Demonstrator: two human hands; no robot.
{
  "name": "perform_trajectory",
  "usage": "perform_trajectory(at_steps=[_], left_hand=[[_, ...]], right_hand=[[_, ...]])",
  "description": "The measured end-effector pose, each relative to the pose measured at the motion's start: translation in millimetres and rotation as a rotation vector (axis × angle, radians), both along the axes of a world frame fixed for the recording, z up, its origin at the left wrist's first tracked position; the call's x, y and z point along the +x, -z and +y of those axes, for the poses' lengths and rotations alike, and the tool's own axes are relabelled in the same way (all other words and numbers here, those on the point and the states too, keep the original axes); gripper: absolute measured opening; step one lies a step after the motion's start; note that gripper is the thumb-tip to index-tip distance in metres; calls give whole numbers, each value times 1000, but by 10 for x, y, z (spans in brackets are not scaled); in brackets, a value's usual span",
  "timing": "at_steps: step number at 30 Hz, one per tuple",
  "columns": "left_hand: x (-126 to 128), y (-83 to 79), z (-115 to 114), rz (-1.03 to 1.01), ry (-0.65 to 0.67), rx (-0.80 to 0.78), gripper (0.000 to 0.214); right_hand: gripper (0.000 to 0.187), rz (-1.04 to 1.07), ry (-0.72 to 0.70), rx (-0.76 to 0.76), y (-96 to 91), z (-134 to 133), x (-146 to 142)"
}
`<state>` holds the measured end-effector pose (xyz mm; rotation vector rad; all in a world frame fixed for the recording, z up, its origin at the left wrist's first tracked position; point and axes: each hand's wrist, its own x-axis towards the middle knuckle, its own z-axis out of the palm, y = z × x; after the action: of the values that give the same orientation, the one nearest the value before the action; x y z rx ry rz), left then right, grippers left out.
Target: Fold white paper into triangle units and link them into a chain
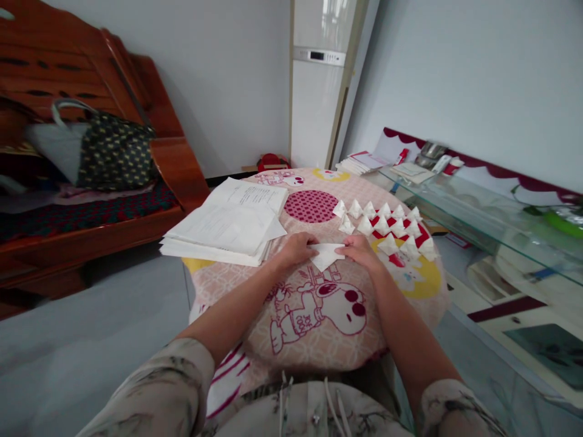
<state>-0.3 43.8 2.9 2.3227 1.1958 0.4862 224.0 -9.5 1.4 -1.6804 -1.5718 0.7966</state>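
Bag [109, 152] on bench [178, 167], contents hidden. Left hand [298, 247] and right hand [362, 249] each clamp the paper [325, 255] between them on the counter [255, 285].

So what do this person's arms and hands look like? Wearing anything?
The left hand and right hand are bare, with no gloves, ring or watch that I can see. The forearms are uncovered. The left sleeve and right sleeve are short, of pale cream cloth printed with dark grey, ink-like streaks.
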Motion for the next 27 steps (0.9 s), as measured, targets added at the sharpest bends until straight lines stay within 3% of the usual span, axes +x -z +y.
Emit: perform_trajectory(at_steps=[2,5,11,16,21,27], left_hand=[[-35,-31,-10,-32,-33,-29,25],[-85,-56,-55,-140,-57,-103,20],[-173,-25,-216,-574,-117,-458,17],[-184,-24,-343,-744,-218,-536,13],[-137,-44,-441,-885,-250,-596,10],[-82,-27,-499,-875,-210,-637,11]], right_hand=[[28,57,-17,-50,-8,-70,-15],[33,86,9,-5,-27,-177,-58],[37,245,20,70,-71,-374,-227],[41,461,-31,65,-80,-468,-422],[38,503,22,90,-74,-496,-517],[31,479,59,80,-16,-502,-553]])
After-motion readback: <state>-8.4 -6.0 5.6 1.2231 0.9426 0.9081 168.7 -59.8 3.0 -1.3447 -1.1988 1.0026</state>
